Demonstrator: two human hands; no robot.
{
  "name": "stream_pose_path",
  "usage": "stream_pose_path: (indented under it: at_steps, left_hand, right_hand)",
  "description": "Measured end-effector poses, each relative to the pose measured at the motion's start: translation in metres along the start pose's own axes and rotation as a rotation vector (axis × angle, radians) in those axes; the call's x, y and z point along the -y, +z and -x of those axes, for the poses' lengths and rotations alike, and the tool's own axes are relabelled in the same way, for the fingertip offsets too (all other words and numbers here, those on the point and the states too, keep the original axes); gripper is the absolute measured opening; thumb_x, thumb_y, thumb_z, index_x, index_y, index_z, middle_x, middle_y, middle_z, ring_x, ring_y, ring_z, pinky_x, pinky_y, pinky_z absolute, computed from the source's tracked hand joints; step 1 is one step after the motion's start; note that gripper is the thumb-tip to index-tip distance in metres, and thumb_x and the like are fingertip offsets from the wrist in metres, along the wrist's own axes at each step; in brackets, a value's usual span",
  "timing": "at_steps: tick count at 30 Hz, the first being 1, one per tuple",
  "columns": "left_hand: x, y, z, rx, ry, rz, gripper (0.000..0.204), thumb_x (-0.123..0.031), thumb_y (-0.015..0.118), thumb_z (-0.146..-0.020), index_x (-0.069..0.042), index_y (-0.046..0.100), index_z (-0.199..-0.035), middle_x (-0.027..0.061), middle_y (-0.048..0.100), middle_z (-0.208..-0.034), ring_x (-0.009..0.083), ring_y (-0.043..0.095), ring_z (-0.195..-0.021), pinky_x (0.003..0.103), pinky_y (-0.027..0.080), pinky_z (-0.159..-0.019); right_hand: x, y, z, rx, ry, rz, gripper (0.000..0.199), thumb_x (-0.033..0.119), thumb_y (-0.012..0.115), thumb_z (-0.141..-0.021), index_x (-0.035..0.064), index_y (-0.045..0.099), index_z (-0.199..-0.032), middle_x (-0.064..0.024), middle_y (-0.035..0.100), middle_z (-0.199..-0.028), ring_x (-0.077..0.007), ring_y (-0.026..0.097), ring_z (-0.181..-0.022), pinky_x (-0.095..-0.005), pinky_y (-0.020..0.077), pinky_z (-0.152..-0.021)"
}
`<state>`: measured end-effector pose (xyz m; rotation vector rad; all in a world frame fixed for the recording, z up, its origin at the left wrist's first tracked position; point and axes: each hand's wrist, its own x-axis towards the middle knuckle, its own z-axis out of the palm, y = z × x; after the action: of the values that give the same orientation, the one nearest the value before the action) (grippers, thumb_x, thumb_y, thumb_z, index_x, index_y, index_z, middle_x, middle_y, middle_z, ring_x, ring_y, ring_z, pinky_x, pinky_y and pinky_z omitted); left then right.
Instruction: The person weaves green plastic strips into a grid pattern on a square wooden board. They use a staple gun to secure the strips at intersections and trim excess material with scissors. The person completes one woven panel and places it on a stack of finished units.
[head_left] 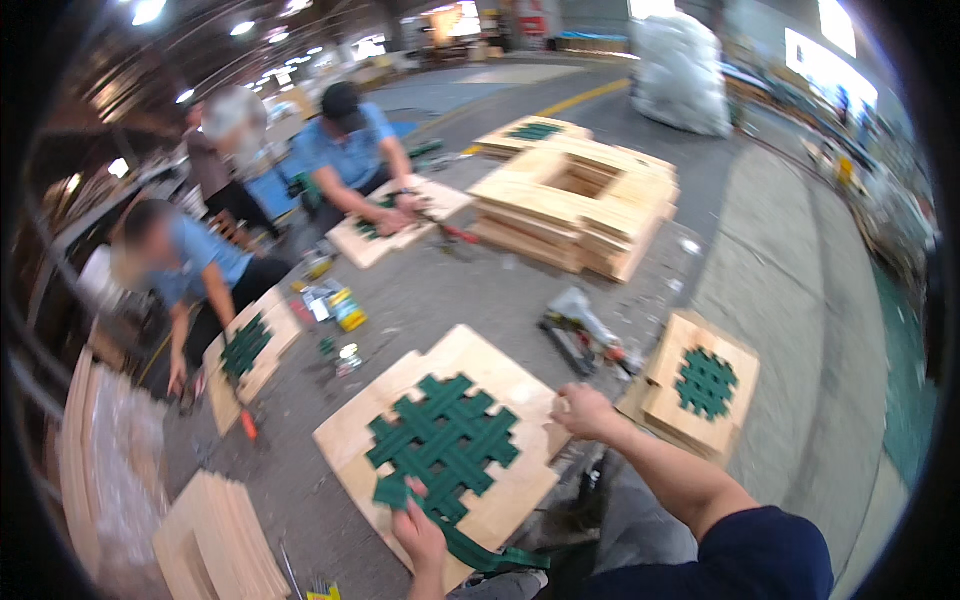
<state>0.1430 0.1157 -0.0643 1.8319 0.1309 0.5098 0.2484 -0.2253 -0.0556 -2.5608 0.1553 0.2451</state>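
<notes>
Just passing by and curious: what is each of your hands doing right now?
Left hand: closed on the green strap.
Right hand: gripping the edge of the plywood frame.

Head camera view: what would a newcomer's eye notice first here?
First, the pale plywood frame panel with woven dark green webbing at lower centre: the left hand presses a loose green webbing strap at its near edge, and the right hand grips its right edge. Behind it, a tall stack of light wooden frames stands on the grey floor. At left, two people in blue shirts work on similar panels.
</notes>
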Motion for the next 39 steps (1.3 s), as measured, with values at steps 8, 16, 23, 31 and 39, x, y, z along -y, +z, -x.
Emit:
stream_pose_path:
  at_steps: [8,16,23,31,39]
  left_hand:
    - [-0.071,0.035,0.182,0.212,-1.29,0.946,0.036,-0.035,0.059,-0.104,-0.007,0.058,-0.128,0.0076,0.064,-0.091,0.0146,0.049,-0.057,0.029,0.047,-0.058]
    - [-0.057,0.039,0.152,-0.153,-1.206,0.844,0.035,-0.045,0.052,-0.105,-0.011,0.062,-0.103,0.0097,0.068,-0.086,0.014,0.043,-0.049,0.028,0.04,-0.048]
    - [-0.093,-0.021,0.169,-0.088,-1.051,0.782,0.033,-0.037,0.052,-0.106,-0.006,0.06,-0.1,0.0068,0.057,-0.071,0.0145,0.04,-0.045,0.032,0.038,-0.045]
    - [-0.142,-0.032,0.231,0.071,-1.184,0.767,0.046,-0.044,0.051,-0.104,-0.008,0.056,-0.076,0.0024,0.035,-0.045,0.0194,0.039,-0.042,0.034,0.039,-0.048]
    - [-0.197,0.002,0.187,0.388,-0.7,0.61,0.032,-0.025,0.065,-0.099,-0.01,0.052,-0.075,0.001,0.044,-0.053,0.0124,0.039,-0.04,0.033,0.039,-0.043]
  right_hand:
    - [-0.021,-0.001,0.019,-0.037,0.06,-0.068,0.054,0.039,0.076,-0.085,-0.0007,0.058,-0.117,-0.0256,0.069,-0.111,-0.0428,0.067,-0.106,-0.0513,0.0539,-0.09]
    - [-0.029,0.031,0.085,0.151,-0.024,-0.354,0.063,0.049,0.073,-0.086,-0.0011,0.059,-0.121,-0.0245,0.071,-0.104,-0.0393,0.07,-0.1,-0.0463,0.0552,-0.085]
    - [-0.035,0.011,0.08,0.908,0.225,-1.45,0.081,0.075,0.053,-0.093,0.0041,0.058,-0.133,-0.0192,0.068,-0.116,-0.0281,0.069,-0.107,-0.05,0.0566,-0.089]
    - [-0.028,0.006,0.076,0.933,0.063,-1.62,0.06,0.036,0.069,-0.097,0.0,0.052,-0.142,-0.0167,0.064,-0.136,-0.0276,0.066,-0.119,-0.044,0.0508,-0.105]
    - [-0.102,-0.103,0.17,0.287,-0.049,-1.815,0.058,0.021,0.072,-0.091,-0.0076,0.054,-0.137,-0.0226,0.065,-0.13,-0.032,0.069,-0.113,-0.0449,0.0562,-0.099]
